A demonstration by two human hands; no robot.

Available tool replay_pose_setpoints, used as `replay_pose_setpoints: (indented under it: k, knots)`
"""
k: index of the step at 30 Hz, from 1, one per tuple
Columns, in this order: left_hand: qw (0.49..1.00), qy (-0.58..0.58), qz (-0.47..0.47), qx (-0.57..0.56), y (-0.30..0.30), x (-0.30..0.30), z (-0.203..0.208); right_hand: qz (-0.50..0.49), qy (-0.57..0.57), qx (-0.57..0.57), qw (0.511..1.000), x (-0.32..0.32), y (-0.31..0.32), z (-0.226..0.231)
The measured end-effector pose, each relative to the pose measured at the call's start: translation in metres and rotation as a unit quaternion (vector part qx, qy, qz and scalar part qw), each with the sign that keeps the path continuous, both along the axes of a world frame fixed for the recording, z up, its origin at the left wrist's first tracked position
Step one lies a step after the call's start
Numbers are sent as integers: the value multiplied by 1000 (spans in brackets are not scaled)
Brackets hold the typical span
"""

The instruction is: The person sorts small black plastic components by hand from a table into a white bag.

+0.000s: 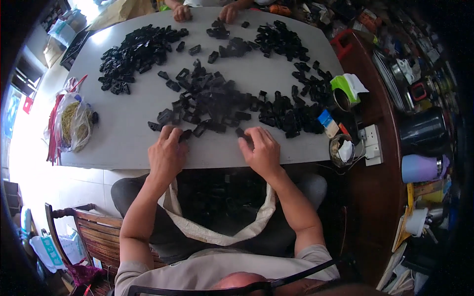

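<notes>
My left hand [168, 152] is at the table's near edge, its fingers closed on a small black plastic part [185, 134]. Opposite it, my right hand [260, 150] curls its fingers around another dark part [242, 133], mostly hidden by the fingers. Just beyond both hands lies a loose heap of black plastic parts [212, 98], small and block-like, some with hollow openings. Below the table edge, between my legs, an open white woven sack [232, 238] holds more dark pieces, dim and hard to make out.
Across the table [133, 118], another person's hands [182, 13] work near more black parts. Further piles lie far left [140, 52], far right [280, 39] and right [291, 113]. Plastic bags [74, 123] sit at left; a tissue pack [348, 86], a glass jar [340, 150] and a power strip [373, 144] stand right.
</notes>
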State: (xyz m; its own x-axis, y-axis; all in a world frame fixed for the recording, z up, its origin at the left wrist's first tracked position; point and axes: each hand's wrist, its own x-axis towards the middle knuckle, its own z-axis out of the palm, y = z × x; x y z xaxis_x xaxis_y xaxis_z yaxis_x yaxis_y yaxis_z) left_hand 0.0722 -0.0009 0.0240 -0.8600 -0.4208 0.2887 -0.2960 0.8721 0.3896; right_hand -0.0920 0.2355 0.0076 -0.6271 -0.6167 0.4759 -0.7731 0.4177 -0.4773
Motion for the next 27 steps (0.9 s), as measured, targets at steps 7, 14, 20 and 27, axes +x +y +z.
replay_pose_setpoints:
  k: [7, 14, 20, 27]
  knots:
    - [999, -19, -28, 37, -1, 4, -1, 9, -7, -27, 1000, 3, 1, 6]
    - [993, -30, -105, 54, 20, -1, 10, 80, 0, 44, 996, 4, 8, 8]
    - [978, 6, -194, 75, 24, -4, -1, 80, -14, 104, 991, -1, 19, 21]
    - [963, 14, -205, 176, 22, -14, -2, 103, -49, -34, 993, 6, 9, 21]
